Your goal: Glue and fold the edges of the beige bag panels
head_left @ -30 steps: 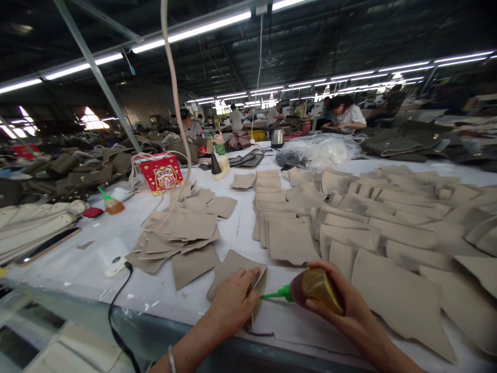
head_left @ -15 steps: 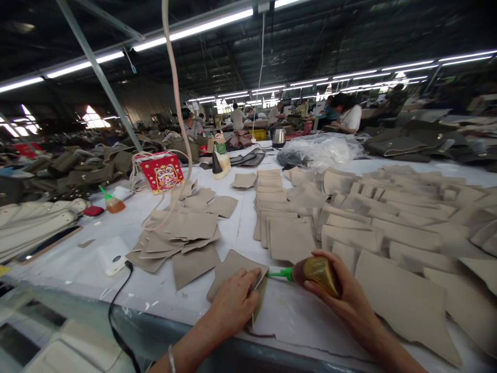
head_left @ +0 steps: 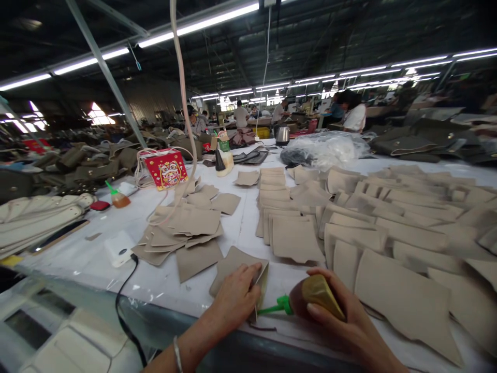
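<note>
A taupe flat piece (head_left: 229, 266) lies near the front edge of the white table, its right edge folded up. My left hand (head_left: 239, 292) rests on it with the fingers pressed together at the fold. In my right hand (head_left: 339, 305) is a squeeze bottle (head_left: 316, 298) of amber liquid, tilted to the left. Its green nozzle (head_left: 274, 306) points at the lower end of the folded edge, close to my left fingertips. Whether the tip touches the piece is too small to tell.
Loose taupe pieces (head_left: 196, 223) are heaped behind my left hand, and overlapping rows (head_left: 404, 280) cover the right side. At left are a white box with a black cable (head_left: 118, 249), another green-tipped bottle (head_left: 118, 198) and a red bag (head_left: 166, 168). People sit farther back.
The bottle's nozzle has moved from the upper corner of the folded edge down toward its lower end, with my right hand shifting slightly down. My left hand stays on the piece.
</note>
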`<state>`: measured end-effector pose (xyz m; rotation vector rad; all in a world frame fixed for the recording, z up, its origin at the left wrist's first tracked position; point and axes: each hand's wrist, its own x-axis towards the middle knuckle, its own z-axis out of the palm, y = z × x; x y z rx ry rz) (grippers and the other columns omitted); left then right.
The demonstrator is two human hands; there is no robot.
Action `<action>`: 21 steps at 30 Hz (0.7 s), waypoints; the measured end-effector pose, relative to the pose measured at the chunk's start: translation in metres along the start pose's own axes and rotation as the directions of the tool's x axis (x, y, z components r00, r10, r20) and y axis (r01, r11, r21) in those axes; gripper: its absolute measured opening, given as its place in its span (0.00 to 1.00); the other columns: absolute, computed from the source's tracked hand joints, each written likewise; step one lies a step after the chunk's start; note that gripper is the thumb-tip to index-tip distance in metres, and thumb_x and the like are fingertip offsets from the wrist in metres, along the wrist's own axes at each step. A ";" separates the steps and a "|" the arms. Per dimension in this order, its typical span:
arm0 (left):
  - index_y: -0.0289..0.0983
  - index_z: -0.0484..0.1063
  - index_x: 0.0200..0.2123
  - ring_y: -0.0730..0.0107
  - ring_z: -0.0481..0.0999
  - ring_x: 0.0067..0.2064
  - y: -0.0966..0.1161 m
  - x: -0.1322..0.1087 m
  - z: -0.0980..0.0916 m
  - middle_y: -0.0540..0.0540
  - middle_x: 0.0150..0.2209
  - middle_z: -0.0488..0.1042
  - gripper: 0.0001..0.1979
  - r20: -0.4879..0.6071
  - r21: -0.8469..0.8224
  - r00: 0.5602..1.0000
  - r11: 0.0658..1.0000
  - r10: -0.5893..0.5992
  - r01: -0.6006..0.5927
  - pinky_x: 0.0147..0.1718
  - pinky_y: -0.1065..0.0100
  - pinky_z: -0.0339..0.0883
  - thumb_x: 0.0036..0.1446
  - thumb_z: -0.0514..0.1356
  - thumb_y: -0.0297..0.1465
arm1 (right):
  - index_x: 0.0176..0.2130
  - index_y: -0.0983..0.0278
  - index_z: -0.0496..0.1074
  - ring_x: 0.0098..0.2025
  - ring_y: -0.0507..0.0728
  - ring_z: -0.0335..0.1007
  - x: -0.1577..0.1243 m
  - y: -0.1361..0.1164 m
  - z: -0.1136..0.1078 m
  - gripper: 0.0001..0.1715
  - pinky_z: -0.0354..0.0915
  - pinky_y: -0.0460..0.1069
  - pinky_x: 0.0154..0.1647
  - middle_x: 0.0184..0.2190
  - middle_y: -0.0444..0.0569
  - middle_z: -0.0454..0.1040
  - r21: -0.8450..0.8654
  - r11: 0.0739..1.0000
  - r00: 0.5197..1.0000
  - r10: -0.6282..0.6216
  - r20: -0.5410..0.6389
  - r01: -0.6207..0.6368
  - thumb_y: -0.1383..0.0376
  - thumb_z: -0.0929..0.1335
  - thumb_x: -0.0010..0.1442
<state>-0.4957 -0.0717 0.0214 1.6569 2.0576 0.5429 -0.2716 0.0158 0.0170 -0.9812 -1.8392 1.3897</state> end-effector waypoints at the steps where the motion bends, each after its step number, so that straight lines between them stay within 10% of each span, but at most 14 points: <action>1: 0.37 0.63 0.60 0.62 0.72 0.48 0.000 0.000 0.001 0.43 0.47 0.72 0.27 -0.004 0.005 1.000 1.000 -0.010 0.010 0.52 0.65 0.61 0.56 0.48 0.28 | 0.50 0.58 0.66 0.36 0.60 0.72 -0.002 0.000 0.001 0.31 0.68 0.51 0.39 0.38 0.45 0.74 0.009 1.000 1.000 0.008 0.020 -0.008 0.49 0.72 0.51; 6: 0.35 0.63 0.60 0.62 0.72 0.47 0.004 0.001 0.001 0.42 0.47 0.73 0.28 -0.031 -0.017 0.996 0.996 -0.087 0.086 0.51 0.65 0.62 0.55 0.47 0.27 | 0.47 0.59 0.71 0.39 0.62 0.73 -0.004 0.001 0.000 0.28 0.70 0.53 0.40 0.37 0.47 0.77 0.320 0.932 0.985 0.171 0.033 -0.172 0.49 0.73 0.50; 15: 0.35 0.64 0.57 0.60 0.72 0.48 -0.020 -0.008 -0.016 0.39 0.49 0.69 0.23 -0.277 0.081 0.938 0.968 -0.206 0.237 0.48 0.64 0.62 0.61 0.47 0.36 | 0.43 0.60 0.79 0.47 0.61 0.75 0.017 0.027 -0.031 0.17 0.73 0.52 0.46 0.50 0.50 0.77 0.895 0.328 0.910 0.380 0.168 -0.302 0.55 0.71 0.56; 21: 0.36 0.67 0.44 0.62 0.75 0.42 -0.043 -0.002 -0.038 0.45 0.38 0.75 0.16 -0.133 0.147 0.895 0.884 -0.427 0.443 0.41 0.67 0.63 0.52 0.57 0.33 | 0.44 0.58 0.79 0.46 0.64 0.76 0.031 0.050 -0.040 0.25 0.72 0.54 0.50 0.45 0.52 0.79 0.884 0.344 0.937 0.254 0.238 -0.318 0.45 0.67 0.56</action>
